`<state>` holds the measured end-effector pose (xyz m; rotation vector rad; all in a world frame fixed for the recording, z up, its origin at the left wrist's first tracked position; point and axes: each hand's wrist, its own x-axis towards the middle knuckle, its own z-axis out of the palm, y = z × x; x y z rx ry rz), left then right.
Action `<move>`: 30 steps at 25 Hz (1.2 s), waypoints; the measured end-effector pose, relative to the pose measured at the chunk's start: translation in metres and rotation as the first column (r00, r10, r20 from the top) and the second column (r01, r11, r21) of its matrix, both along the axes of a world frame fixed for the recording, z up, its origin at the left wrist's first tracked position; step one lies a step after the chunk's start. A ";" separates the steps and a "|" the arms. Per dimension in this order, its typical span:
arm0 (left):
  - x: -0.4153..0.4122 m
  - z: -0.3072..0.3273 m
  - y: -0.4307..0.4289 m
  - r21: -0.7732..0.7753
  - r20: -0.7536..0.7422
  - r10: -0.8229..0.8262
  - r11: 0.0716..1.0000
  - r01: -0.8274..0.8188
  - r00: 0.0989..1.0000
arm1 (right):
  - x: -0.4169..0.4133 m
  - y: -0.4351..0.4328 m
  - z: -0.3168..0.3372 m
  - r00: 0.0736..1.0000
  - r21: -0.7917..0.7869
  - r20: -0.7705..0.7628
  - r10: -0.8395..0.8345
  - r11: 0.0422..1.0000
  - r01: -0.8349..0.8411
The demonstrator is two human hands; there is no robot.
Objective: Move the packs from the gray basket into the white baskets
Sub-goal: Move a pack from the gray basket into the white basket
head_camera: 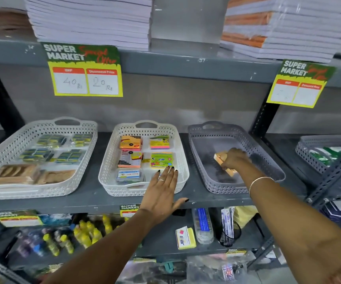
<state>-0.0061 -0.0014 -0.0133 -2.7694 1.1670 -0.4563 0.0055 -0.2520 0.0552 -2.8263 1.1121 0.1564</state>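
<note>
Down in the gray basket point(268, 158), the right hand point(234, 158) was closed around a tan pack point(220, 159), fingers curled over its top. To its left, the left hand point(162, 191) lay flat and spread, fingertips point(170, 168) over the near rim of the middle white basket point(112, 181). Farther left sat the other white basket point(7, 148).

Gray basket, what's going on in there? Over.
Right hand gripping tan pack inside gray plastic basket. Left hand open over middle white basket. Nothing blocking.
</note>
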 end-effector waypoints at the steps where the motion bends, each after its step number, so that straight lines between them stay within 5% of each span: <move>1: 0.000 0.002 0.003 -0.021 -0.003 -0.018 1.000 0.017 1.000 | 0.005 0.008 0.009 0.999 -0.004 0.028 0.025 1.000 -0.024; 5: 0.013 0.012 0.038 -0.119 -0.025 -0.001 0.993 -0.002 1.000 | 0.034 0.057 0.049 0.969 -0.087 0.105 0.222 0.973 -0.213; 11: 0.072 0.035 0.188 -0.189 -0.045 0.263 0.945 -0.267 0.964 | 0.090 0.186 0.074 0.864 -0.038 0.216 0.454 0.888 -0.458; 18: 0.101 0.018 0.360 -0.060 -0.040 0.410 0.909 -0.412 0.911 | 0.130 0.356 0.034 0.610 0.103 0.219 0.761 0.604 -0.791; 23: 0.113 -0.003 0.382 -0.068 -0.119 0.383 0.917 -0.392 0.916 | 0.148 0.413 -0.013 0.529 0.179 0.146 0.836 0.504 -0.845; 30: 0.114 -0.004 0.381 -0.140 -0.136 0.373 0.910 -0.390 0.918 | 0.150 0.426 -0.030 0.520 0.213 0.101 0.848 0.492 -0.844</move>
